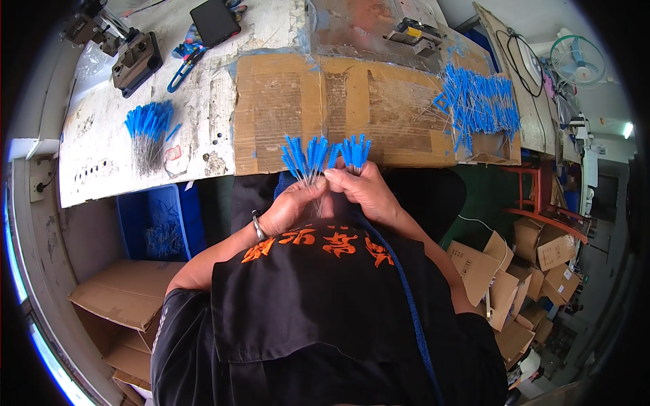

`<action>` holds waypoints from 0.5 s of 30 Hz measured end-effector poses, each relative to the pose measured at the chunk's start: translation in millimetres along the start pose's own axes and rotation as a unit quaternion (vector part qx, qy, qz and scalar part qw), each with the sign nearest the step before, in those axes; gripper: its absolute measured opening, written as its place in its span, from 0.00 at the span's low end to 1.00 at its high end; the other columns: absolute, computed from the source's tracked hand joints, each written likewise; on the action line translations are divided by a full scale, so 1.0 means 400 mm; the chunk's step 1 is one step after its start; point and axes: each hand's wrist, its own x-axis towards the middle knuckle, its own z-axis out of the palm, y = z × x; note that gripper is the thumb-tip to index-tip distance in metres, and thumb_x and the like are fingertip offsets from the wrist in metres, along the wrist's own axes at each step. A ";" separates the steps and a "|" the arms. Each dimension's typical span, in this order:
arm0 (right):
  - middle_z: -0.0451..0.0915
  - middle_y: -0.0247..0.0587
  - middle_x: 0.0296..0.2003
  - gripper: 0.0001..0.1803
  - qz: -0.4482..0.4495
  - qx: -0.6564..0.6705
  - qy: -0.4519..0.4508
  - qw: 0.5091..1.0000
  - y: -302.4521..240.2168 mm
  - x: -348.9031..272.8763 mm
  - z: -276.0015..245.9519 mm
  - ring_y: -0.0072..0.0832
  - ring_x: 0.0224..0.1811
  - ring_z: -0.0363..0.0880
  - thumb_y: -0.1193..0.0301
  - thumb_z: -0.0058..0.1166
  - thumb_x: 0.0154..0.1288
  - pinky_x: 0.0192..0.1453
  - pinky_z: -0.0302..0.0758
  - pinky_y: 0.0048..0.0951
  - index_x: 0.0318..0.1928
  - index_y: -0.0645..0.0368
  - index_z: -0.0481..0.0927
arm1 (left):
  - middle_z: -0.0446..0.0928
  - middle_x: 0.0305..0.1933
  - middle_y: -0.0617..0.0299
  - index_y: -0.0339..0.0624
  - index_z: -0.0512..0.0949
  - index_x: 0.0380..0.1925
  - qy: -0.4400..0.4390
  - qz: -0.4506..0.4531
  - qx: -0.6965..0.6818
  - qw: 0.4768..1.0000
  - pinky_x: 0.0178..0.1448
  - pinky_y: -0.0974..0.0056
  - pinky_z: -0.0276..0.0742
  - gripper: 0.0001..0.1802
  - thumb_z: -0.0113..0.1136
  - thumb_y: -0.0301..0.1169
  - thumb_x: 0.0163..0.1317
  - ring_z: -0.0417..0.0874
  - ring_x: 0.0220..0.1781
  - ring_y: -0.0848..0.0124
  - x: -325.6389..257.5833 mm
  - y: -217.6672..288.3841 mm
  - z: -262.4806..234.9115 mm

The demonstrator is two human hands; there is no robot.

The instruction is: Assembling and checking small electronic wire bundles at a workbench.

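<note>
Just in front of the bench's near edge, my left hand [294, 206] is closed round the thin wire stems of a bunch of small blue brushes [306, 160], their bristle heads fanned upward. My right hand [369, 193] grips a smaller bunch of the same brushes [355, 154], also heads up. The two hands nearly meet, thumbs close together; the right fingers partly hide the lower stems of their bunch. A neat bundle of brushes [149, 125] lies on the left of the bench, and a large heap of blue-ended wire pieces [479, 101] lies at the right.
Worn cardboard [277, 115] covers the bench's middle. A dark clamp-like device [139, 64], blue-handled cutter [184, 71] and black box [215, 22] stand far left. Below left is a blue bin [191, 216] with more wire pieces; cardboard boxes [501, 291] crowd the right floor.
</note>
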 end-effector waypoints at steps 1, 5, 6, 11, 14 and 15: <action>0.77 0.32 0.26 0.05 0.000 0.000 0.000 1.000 -0.004 -0.002 0.004 0.16 0.27 0.73 0.73 0.51 0.64 0.34 0.70 0.20 0.33 0.62 0.76 | 0.76 0.24 0.56 0.39 0.71 0.39 0.013 -0.005 -0.005 1.000 0.32 0.69 0.71 0.19 0.44 0.45 0.68 0.76 0.26 0.70 -0.006 0.010 0.019; 0.79 0.32 0.28 0.04 -0.010 0.007 0.001 1.000 -0.021 -0.009 0.020 0.15 0.28 0.72 0.74 0.51 0.64 0.35 0.70 0.20 0.34 0.62 0.77 | 0.75 0.23 0.57 0.40 0.72 0.35 0.006 -0.001 0.018 1.000 0.32 0.70 0.70 0.18 0.43 0.44 0.69 0.75 0.25 0.72 -0.002 -0.003 0.001; 0.79 0.33 0.28 0.04 -0.012 0.015 0.000 1.000 -0.022 -0.009 0.021 0.15 0.28 0.72 0.75 0.51 0.64 0.35 0.70 0.20 0.34 0.62 0.78 | 0.75 0.23 0.57 0.40 0.72 0.35 0.006 0.000 0.017 1.000 0.32 0.70 0.70 0.18 0.43 0.44 0.69 0.75 0.25 0.72 0.000 -0.007 -0.005; 0.79 0.33 0.28 0.04 -0.005 0.031 0.006 0.999 -0.017 -0.010 0.025 0.15 0.27 0.72 0.75 0.52 0.63 0.34 0.69 0.20 0.34 0.62 0.77 | 0.75 0.21 0.60 0.42 0.73 0.30 -0.016 -0.005 0.036 0.999 0.28 0.73 0.68 0.19 0.44 0.45 0.69 0.73 0.22 0.76 -0.004 0.000 -0.003; 0.76 0.30 0.25 0.04 -0.001 0.030 0.022 0.999 -0.004 -0.004 0.020 0.14 0.26 0.70 0.74 0.53 0.63 0.32 0.67 0.19 0.33 0.61 0.77 | 0.75 0.22 0.61 0.42 0.74 0.32 -0.018 -0.008 0.043 0.999 0.27 0.74 0.68 0.18 0.45 0.45 0.68 0.73 0.21 0.77 -0.004 -0.007 -0.012; 0.75 0.28 0.24 0.04 -0.001 0.025 0.037 0.999 0.000 -0.002 0.018 0.13 0.25 0.68 0.73 0.54 0.62 0.31 0.66 0.18 0.32 0.60 0.77 | 0.75 0.22 0.61 0.42 0.74 0.32 -0.018 -0.008 0.043 0.999 0.27 0.74 0.68 0.18 0.45 0.45 0.68 0.73 0.21 0.77 -0.005 -0.007 -0.010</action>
